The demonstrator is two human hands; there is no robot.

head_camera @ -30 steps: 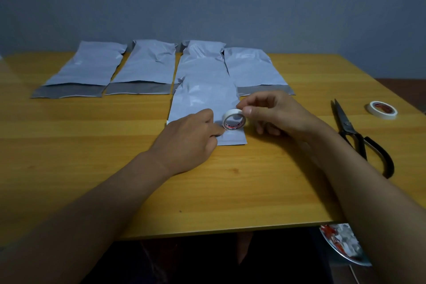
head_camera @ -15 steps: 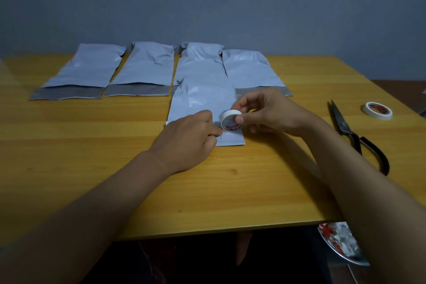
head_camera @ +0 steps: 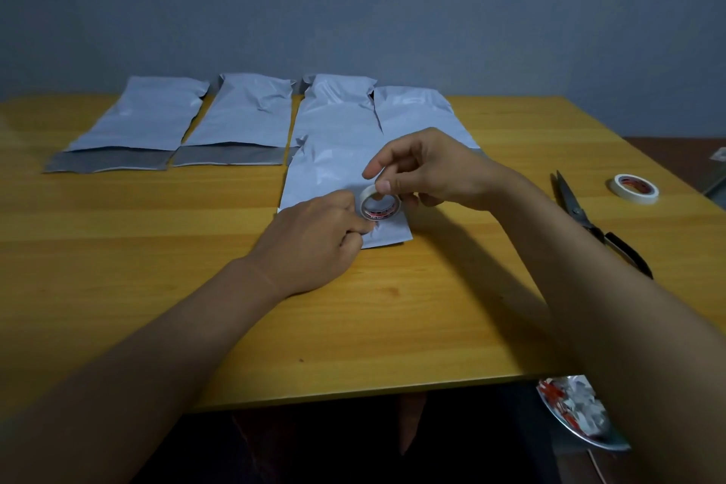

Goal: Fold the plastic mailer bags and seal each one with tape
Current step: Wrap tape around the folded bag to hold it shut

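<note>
Grey wall behind, yellow wooden desk (head_camera: 157,248) in front of you, with four mailer bags laid in a row along its far side. The folded mailer bag (head_camera: 334,169) you are working on lies flat near the middle, under both hands. Your right hand (head_camera: 428,169) pinches the tape roll (head_camera: 380,204) between thumb and fingers, holding it on edge just above the bag. Your left hand (head_camera: 314,244) has its fingers curled at the roll's lower edge, apparently picking at the tape end, though I cannot tell whether it has caught. The scissors (head_camera: 589,216) and a second tape roll (head_camera: 636,189) lie well apart to your right. One risk: with neither hand pinning the fold, it may spring open, and tape pulled too fast could stick to itself or land crooked.
</note>
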